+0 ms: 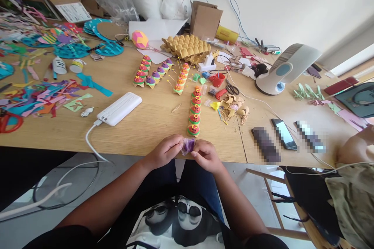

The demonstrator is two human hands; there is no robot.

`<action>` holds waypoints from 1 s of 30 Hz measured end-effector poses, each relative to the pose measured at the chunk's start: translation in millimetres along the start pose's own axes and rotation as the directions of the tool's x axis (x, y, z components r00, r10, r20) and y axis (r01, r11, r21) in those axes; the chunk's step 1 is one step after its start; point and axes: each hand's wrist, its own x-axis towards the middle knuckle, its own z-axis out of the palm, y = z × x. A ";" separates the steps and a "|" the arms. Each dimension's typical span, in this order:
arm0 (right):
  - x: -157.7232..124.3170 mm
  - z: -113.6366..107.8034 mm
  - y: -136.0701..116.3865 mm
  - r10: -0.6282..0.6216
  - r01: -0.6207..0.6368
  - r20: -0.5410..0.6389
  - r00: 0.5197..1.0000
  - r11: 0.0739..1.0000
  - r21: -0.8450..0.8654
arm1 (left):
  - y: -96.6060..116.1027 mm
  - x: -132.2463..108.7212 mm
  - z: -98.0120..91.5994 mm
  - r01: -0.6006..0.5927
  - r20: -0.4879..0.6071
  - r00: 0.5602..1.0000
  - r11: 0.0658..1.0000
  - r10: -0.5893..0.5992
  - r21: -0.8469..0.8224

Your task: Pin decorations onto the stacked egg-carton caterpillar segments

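And here's the purple packet (189, 146), a small bit of purple in clear plastic, right at the near edge of the worktop (157, 134), caught between two hands! The left hand (167, 151) has a tight grip on one side, thumb against fingers; the right hand (208, 155) pinches the other, its grip just as narrow.

Straight ahead, a row of red-and-green cups (194, 118) lines up, yellow rings on top. Just left of it lie toothpicks (176, 108), and to the right, brown scraps (233, 107) with black scissors (232, 88) behind them. Further left sits a white power bank (119, 109), cable plugged in. Out right, a phone (284, 134), and beyond it, another person's arm (353, 148) at the edge!
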 end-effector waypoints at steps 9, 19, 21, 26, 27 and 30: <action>-1.9 6.6 0.3 -0.117 0.096 -0.047 0.992 0.943 -0.320 | 4.6 -0.8 -8.5 0.060 0.047 0.997 0.983 -0.053 -0.171; -1.4 7.4 -0.3 -0.046 0.018 -0.113 0.992 0.972 -0.233 | 0.3 -4.6 1.9 -0.100 -0.384 0.903 0.962 0.195 0.254; -1.3 6.9 -1.1 -0.071 0.041 -0.124 0.990 0.973 -0.229 | 2.2 -4.6 2.2 -0.099 -0.396 0.885 0.930 0.245 0.355; -3.4 6.6 1.5 -0.072 0.040 -0.112 0.991 0.962 -0.269 | -1.5 -2.2 1.0 -0.058 -0.370 0.902 0.911 0.224 0.409; -3.8 6.7 2.0 -0.071 0.039 -0.108 0.992 0.961 -0.275 | -3.4 -1.7 0.3 -0.052 -0.354 0.913 0.917 0.204 0.395; -4.3 7.1 3.0 -0.073 0.044 -0.094 0.993 0.958 -0.283 | -8.2 -0.8 -1.4 -0.064 -0.311 0.932 0.930 0.186 0.363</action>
